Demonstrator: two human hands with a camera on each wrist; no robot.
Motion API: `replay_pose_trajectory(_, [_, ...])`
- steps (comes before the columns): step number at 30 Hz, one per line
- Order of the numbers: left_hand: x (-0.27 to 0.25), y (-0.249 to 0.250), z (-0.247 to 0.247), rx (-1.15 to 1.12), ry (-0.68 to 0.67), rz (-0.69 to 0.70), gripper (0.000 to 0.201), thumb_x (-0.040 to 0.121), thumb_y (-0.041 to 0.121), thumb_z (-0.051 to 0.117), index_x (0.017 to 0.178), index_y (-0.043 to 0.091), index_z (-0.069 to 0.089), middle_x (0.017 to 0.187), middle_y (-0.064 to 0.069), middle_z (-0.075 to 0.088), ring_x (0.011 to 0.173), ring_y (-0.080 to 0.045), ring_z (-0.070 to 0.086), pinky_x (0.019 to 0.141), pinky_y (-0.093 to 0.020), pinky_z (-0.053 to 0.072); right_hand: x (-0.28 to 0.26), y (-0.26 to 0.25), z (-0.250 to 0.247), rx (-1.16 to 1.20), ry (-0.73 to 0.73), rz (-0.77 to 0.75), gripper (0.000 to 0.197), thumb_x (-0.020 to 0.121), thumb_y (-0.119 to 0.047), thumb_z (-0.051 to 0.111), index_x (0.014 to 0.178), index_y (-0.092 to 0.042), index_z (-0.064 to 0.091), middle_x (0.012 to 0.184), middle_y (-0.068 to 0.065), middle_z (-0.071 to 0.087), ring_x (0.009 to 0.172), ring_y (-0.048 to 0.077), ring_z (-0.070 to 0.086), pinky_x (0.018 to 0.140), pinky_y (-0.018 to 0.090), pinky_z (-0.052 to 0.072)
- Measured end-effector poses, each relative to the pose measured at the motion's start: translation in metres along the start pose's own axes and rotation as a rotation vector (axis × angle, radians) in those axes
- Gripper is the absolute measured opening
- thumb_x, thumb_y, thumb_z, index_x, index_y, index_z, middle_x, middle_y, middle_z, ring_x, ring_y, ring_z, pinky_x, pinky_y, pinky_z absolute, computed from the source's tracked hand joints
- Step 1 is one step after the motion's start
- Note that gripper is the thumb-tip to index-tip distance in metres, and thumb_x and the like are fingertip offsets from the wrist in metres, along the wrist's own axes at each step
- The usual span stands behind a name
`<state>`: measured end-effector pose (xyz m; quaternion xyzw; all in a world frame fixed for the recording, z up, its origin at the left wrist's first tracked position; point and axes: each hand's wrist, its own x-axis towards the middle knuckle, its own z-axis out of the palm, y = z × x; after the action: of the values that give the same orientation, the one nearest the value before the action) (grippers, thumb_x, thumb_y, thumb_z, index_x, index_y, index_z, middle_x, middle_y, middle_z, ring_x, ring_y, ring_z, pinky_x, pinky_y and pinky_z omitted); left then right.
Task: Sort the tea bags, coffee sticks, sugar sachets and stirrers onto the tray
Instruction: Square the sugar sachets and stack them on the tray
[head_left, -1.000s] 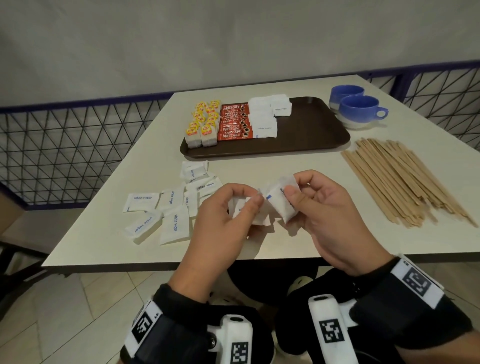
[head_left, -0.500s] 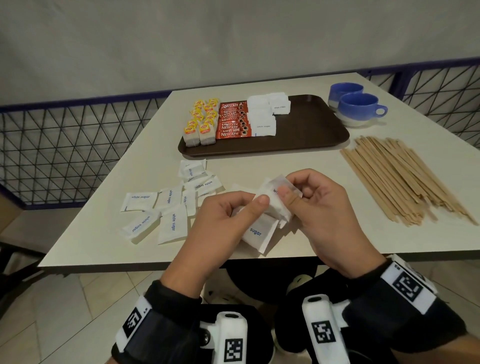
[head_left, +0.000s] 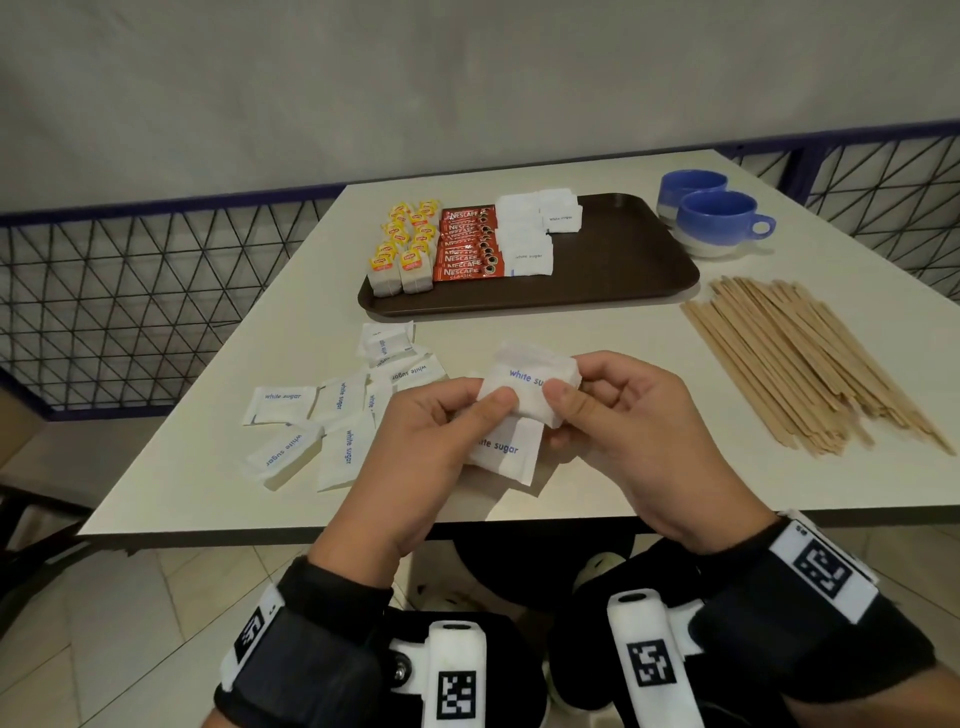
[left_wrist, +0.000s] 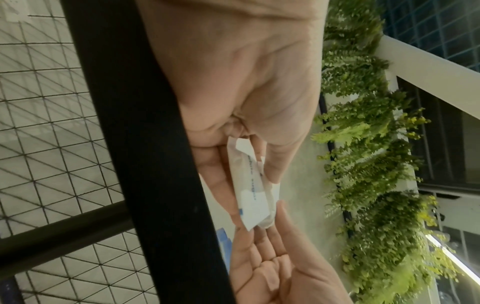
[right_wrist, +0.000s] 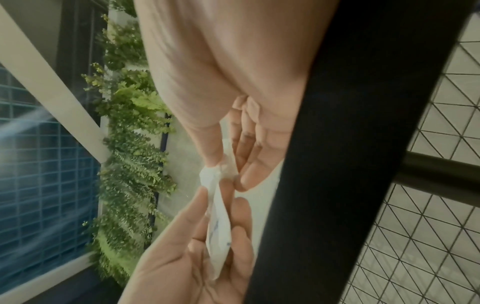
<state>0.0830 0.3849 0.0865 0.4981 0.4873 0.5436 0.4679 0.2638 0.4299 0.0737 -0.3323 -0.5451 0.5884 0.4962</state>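
**Sugar sachets gathered into one bundle**

Over the last second the sachets held above the near table edge have been squared up: a loose fan has been turned into a small stack (head_left: 524, 397), printed face up, with one sachet hanging below it. The left hand (head_left: 431, 447) and the right hand (head_left: 623, 421) are both pinched on the stack, thumbs on top. The tray (head_left: 623, 275) lies further off, with tea bags (head_left: 402, 249), coffee sticks (head_left: 470, 244) and sugar already placed. More sachets (head_left: 332, 421) lie at the near left; the stirrers (head_left: 800, 358) lie untouched on the right. The bundle seems ready to be carried over.
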Motion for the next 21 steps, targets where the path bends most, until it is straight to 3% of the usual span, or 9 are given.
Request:
replay_pose_trajectory(2, [-0.0003,-0.0005,0.0003,0.014,-0.005,0.009,0.029,0.087,0.032,0.068,0.097,0.009,0.081,0.096,-0.015,0.078,0.084,-0.015,0.07,0.077,-0.024,0.053,-0.001,-0.0009,-0.001,0.022,0.035,-0.007,0.024,0.089,-0.019,0.071,0.111,-0.009,0.071,0.088,0.009,0.078,0.067,0.02,0.07,0.067,0.036,0.054])
replay_pose_trajectory(5, [-0.0006,0.0005,0.0005,0.028,0.028,-0.007,0.032,0.083,0.044,0.066,0.089,0.017,0.084,0.093,-0.008,0.079,0.08,-0.005,0.069,0.075,-0.022,0.051,-0.0009,-0.0025,-0.0013,0.079,0.083,0.002,0.023,0.093,-0.017,0.069,0.116,-0.012,0.071,0.093,0.012,0.077,0.071,0.025,0.068,0.067,0.036,0.055])
replay_pose_trajectory(8, [0.0001,0.0025,0.0013,0.003,0.039,-0.04,0.032,0.082,0.049,0.062,0.077,0.027,0.084,0.084,0.005,0.079,0.073,0.004,0.068,0.073,-0.025,0.052,-0.0009,-0.002,-0.0019,0.078,0.072,0.014,0.023,0.092,-0.016,0.069,0.115,-0.017,0.07,0.093,0.007,0.078,0.071,0.022,0.067,0.065,0.033,0.053])
replay_pose_trajectory(10, [0.0006,0.0031,0.0015,-0.003,0.028,-0.046,0.034,0.082,0.054,0.064,0.076,0.025,0.083,0.082,0.006,0.077,0.077,-0.002,0.07,0.076,-0.028,0.052,-0.0014,-0.0007,-0.0011,0.024,0.044,0.007,0.026,0.09,-0.017,0.071,0.116,-0.02,0.07,0.085,0.003,0.076,0.066,0.021,0.065,0.064,0.036,0.051])
replay_pose_trajectory(12, [0.0014,-0.0005,-0.0001,0.081,0.013,-0.005,0.041,0.084,0.059,0.071,0.083,0.019,0.082,0.084,-0.009,0.074,0.081,-0.015,0.067,0.08,-0.037,0.049,-0.0017,0.0012,0.0,-0.055,0.022,-0.006,0.035,0.087,-0.024,0.073,0.121,-0.021,0.069,0.081,-0.001,0.074,0.065,0.021,0.065,0.065,0.038,0.05])
replay_pose_trajectory(14, [0.0017,-0.0037,-0.0009,0.147,0.01,0.028,0.037,0.088,0.052,0.073,0.089,0.016,0.081,0.089,-0.018,0.073,0.081,-0.019,0.065,0.08,-0.039,0.047,-0.0014,0.002,0.0001,-0.08,0.04,-0.013,0.045,0.082,-0.031,0.074,0.125,-0.023,0.067,0.081,0.0,0.074,0.065,0.021,0.066,0.066,0.039,0.051])
replay_pose_trajectory(17, [0.002,-0.0043,-0.0001,0.161,0.035,0.03,0.026,0.089,0.043,0.07,0.095,0.021,0.083,0.092,-0.006,0.079,0.085,-0.024,0.071,0.081,-0.037,0.05,-0.0006,0.0004,-0.0007,-0.044,0.064,-0.002,0.048,0.08,-0.033,0.075,0.126,-0.022,0.066,0.081,0.002,0.074,0.066,0.02,0.068,0.067,0.039,0.051])
replay_pose_trajectory(19, [0.0019,-0.0052,0.0003,0.17,0.048,0.038,0.025,0.089,0.042,0.069,0.096,0.022,0.083,0.093,-0.005,0.079,0.094,-0.035,0.072,0.085,-0.043,0.053,-0.0005,-0.0002,-0.0011,-0.021,0.031,0.011,0.04,0.083,-0.028,0.076,0.122,-0.017,0.07,0.085,0.001,0.076,0.069,0.017,0.069,0.068,0.038,0.053])
replay_pose_trajectory(21, [0.0014,-0.0054,0.0004,0.174,0.052,0.041,0.025,0.089,0.042,0.069,0.095,0.021,0.083,0.093,-0.004,0.08,0.095,-0.035,0.072,0.086,-0.045,0.055,-0.0007,0.0012,-0.0014,-0.032,0.005,0.01,0.029,0.086,-0.02,0.075,0.114,-0.012,0.074,0.088,0.0,0.077,0.072,0.013,0.07,0.07,0.038,0.054])
